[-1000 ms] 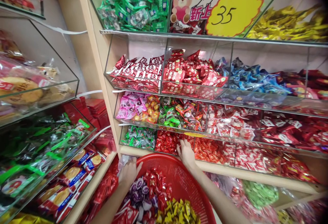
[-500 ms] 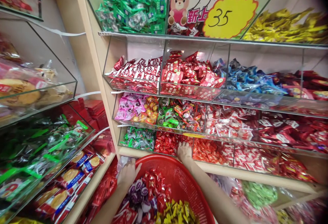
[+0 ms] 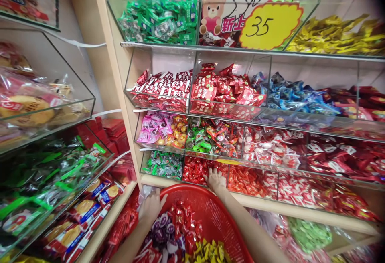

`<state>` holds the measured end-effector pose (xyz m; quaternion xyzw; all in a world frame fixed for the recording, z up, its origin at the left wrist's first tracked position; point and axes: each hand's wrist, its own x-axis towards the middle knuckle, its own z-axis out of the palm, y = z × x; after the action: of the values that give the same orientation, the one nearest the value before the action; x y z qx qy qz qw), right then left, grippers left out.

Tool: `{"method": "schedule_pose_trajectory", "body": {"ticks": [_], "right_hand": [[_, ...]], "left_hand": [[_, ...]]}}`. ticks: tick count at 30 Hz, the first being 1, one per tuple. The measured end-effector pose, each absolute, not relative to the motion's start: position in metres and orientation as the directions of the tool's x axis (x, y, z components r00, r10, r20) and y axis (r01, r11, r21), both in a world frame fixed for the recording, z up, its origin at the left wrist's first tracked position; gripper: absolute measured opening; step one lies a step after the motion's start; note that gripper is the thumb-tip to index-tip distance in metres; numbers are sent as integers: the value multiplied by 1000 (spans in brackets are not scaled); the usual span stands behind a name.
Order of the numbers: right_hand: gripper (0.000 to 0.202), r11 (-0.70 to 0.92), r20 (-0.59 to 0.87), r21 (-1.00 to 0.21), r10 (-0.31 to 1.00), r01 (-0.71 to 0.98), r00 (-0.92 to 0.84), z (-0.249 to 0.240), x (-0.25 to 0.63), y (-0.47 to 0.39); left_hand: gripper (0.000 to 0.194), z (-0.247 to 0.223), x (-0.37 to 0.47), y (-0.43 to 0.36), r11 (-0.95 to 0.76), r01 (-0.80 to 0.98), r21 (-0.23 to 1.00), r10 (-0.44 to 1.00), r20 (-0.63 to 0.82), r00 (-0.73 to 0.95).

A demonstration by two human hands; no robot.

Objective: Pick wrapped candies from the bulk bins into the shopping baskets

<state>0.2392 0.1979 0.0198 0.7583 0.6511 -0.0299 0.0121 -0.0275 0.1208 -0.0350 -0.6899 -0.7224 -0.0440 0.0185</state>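
My left hand (image 3: 150, 206) is closed on the left rim of a red plastic basket (image 3: 221, 215), its thumb lying over the edge. Inside the basket are purple-wrapped candies (image 3: 164, 231), red-wrapped candies (image 3: 183, 217) and yellow-wrapped candies (image 3: 210, 251). Beyond the far rim, my right hand (image 3: 215, 179) reaches to the front of the lowest bin, over red-wrapped candies (image 3: 195, 170). Its fingers are spread and bent a little, with no candy visible in them. Whether the fingertips touch the candies I cannot tell.
Clear shelf bins hold orange-red candies (image 3: 245, 181), green-wrapped candies (image 3: 165, 164) and red packets (image 3: 228, 86). A wooden shelf edge (image 3: 270, 203) runs behind the basket. To the left, an angled rack holds packaged cookies (image 3: 84, 211). A yellow price sign (image 3: 270, 26) hangs above.
The view has shifted slightly, so the shelves sit a little lower and further right. My right hand's fingers look more spread over the red candies; my left hand stays on the basket.
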Motion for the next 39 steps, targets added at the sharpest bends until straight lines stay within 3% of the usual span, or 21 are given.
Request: {"method": "schedule_pose_trajectory", "body": {"ticks": [7, 19, 22, 25, 27, 29, 31, 36, 39], "right_hand": [[44, -166, -102, -43, 982, 985, 161, 21, 239, 197], [35, -46, 49, -64, 998, 997, 49, 11, 256, 200], [37, -34, 135, -131, 989, 991, 52, 11, 261, 202], [42, -52, 218, -304, 968, 951, 122, 13, 263, 205], [42, -73, 227, -523, 948, 849, 221, 16, 265, 210], [41, -76, 184, -776, 922, 626, 340, 18, 267, 217], [39, -54, 129, -917, 897, 396, 422, 21, 267, 225], [38, -17, 32, -995, 875, 97, 483, 22, 259, 238], [34, -50, -102, -988, 920, -144, 380, 24, 255, 236]], "left_hand": [[50, -36, -27, 121, 45, 998, 38, 995, 90, -48], [52, -33, -27, 119, 47, 998, 43, 995, 90, -51], [52, -33, -27, 119, 49, 997, 54, 995, 89, -54], [52, -34, -26, 119, 53, 997, 63, 995, 82, -58], [52, -34, -26, 120, 62, 996, 66, 995, 74, -67], [51, -35, -26, 120, 75, 995, 64, 995, 67, -80], [52, -36, -27, 120, 82, 995, 60, 994, 66, -86], [52, -37, -27, 119, 70, 997, 42, 994, 75, -74], [51, -36, -27, 119, 62, 997, 39, 994, 86, -65]]}}
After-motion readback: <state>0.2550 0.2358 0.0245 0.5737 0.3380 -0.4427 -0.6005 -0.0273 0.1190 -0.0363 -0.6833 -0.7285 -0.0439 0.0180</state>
